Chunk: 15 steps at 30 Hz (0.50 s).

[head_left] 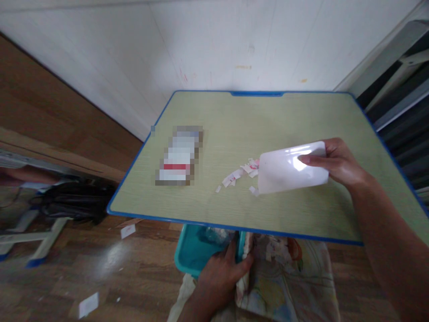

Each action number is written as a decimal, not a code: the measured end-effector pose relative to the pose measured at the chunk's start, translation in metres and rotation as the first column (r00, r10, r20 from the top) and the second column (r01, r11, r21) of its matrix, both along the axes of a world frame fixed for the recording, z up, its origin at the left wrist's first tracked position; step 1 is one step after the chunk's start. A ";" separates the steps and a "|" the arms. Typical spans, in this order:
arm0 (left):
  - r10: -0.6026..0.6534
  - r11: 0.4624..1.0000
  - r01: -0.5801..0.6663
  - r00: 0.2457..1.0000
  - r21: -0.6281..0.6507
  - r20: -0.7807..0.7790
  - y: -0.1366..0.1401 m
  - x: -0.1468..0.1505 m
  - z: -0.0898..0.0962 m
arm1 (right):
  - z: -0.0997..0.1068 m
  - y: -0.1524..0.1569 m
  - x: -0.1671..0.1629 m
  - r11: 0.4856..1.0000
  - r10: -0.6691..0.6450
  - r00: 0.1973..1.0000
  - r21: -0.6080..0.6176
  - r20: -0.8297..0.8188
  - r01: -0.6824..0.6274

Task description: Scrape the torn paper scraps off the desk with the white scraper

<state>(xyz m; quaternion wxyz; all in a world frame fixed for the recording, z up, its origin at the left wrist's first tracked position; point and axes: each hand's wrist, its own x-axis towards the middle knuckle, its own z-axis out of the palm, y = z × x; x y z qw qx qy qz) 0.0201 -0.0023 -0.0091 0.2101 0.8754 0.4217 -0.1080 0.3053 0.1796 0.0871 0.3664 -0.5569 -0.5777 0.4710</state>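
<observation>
A glossy white sheet with rounded corners (281,172) is in my right hand (338,161), with the thumb on top and the fingers underneath. It is tilted low over the table (214,107). Small torn paper scraps (233,177), some with red print, lie in a loose line by the sheet's left edge; whether more are under it is hidden. Below the table's front edge, my left hand (223,270) grips the right rim of a teal plastic basin (187,257). Crumpled clear plastic (216,235) is inside the basin, and the tabletop hides its far part.
A blurred-out, phone-shaped object (179,156) lies on the table's left side. Patterned cloth (284,281) is beside the basin. Paper pieces (89,305) and a black bag (73,201) are on the wooden floor. A white wall (234,44) stands behind the table.
</observation>
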 end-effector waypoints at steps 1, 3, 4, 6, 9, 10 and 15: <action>0.000 1.000 0.000 1.000 -0.003 0.002 0.000 0.000 0.000 | 0.001 0.000 0.001 1.000 0.002 1.000 -0.007 0.015 -0.002; 0.001 1.000 -0.001 1.000 -0.008 0.014 0.000 0.000 -0.001 | 0.002 -0.001 0.003 1.000 -0.024 1.000 0.006 0.015 0.024; 0.002 1.000 -0.002 1.000 -0.009 0.022 -0.001 0.000 -0.001 | 0.002 -0.001 0.004 0.999 -0.039 0.999 0.018 0.008 0.039; 0.003 1.000 -0.002 0.999 -0.009 0.032 -0.001 -0.001 -0.003 | 0.001 -0.002 0.004 0.998 -0.053 0.999 0.031 -0.002 0.053; -0.002 1.000 0.002 1.000 -0.006 0.020 -0.002 -0.002 -0.004 | -0.001 -0.002 0.002 0.998 -0.043 0.999 0.034 -0.017 0.044; -0.004 1.000 0.004 1.000 -0.008 0.011 -0.001 -0.002 -0.004 | -0.002 -0.001 0.000 0.998 -0.039 0.999 0.038 -0.021 0.040; -0.009 0.998 0.007 0.999 -0.056 -0.033 0.000 0.000 0.000 | -0.004 0.000 -0.003 0.998 -0.035 0.999 0.047 -0.002 0.035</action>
